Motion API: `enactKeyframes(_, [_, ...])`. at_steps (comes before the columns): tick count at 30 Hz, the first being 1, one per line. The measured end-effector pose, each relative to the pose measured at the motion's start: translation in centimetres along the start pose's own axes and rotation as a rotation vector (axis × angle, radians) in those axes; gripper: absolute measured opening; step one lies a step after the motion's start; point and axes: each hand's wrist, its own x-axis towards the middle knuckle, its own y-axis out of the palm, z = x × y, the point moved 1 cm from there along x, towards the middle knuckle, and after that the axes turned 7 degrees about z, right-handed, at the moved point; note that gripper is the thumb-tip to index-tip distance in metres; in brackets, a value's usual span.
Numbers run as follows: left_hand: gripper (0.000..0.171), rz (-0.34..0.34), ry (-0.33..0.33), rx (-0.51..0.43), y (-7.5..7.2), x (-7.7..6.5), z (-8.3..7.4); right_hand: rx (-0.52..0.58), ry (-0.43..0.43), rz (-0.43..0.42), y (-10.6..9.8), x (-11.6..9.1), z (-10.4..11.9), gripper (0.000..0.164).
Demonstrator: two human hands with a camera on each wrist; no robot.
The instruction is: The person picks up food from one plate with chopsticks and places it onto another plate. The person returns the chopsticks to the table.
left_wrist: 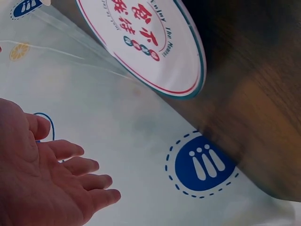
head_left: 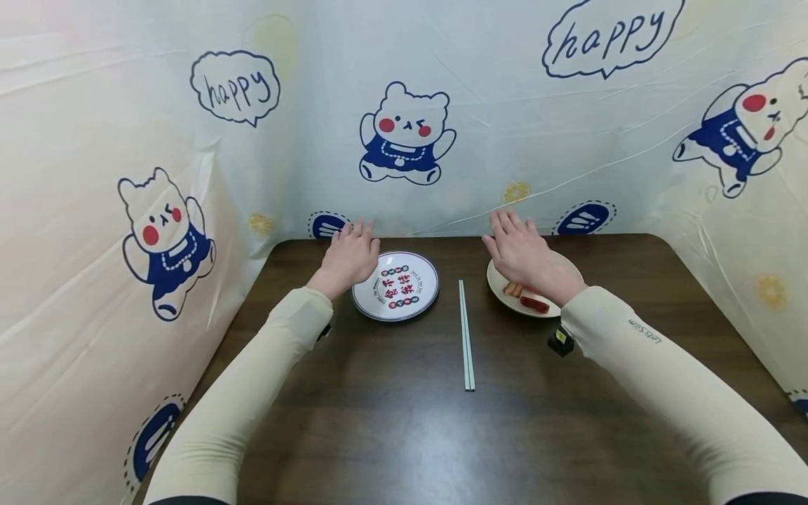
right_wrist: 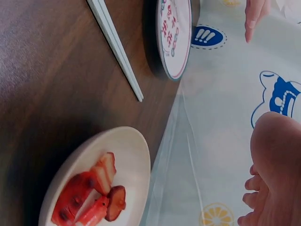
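Over the left rim of a white printed plate, my left hand is raised with its fingers extended and holds nothing. In the left wrist view its palm shows, fingers slightly spread. My right hand hovers above a cream dish, fingers straight and holding nothing. Inside that dish lie a reddish sausage-like piece and several smaller pieces; the right wrist view shows browned slices among them. A pair of pale green chopsticks lies side by side between plate and dish.
The dark wooden table has rounded far corners. Behind and beside it hangs a pale sheet printed with bears and the word "happy". A small black device is at my right wrist.
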Motion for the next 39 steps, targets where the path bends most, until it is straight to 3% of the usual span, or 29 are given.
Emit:
enactKeyframes(10, [0.061, 0.001, -0.038, -0.032, 0.4, -0.7, 1.2, 0.037, -0.009, 0.019, 0.8, -0.2, 1.4, 0.065])
enactKeyframes(20, [0.06, 0.018, -0.067, -0.078, 0.9, -1.1, 2.2, -0.003, -0.055, 0.023, 1.4, -0.5, 2.8, 0.064])
enactKeyframes(39, [0.061, 0.053, -0.092, -0.124, 2.6, -1.1, 3.6, -0.018, -0.121, 0.012, 2.9, -1.1, 5.1, 0.064])
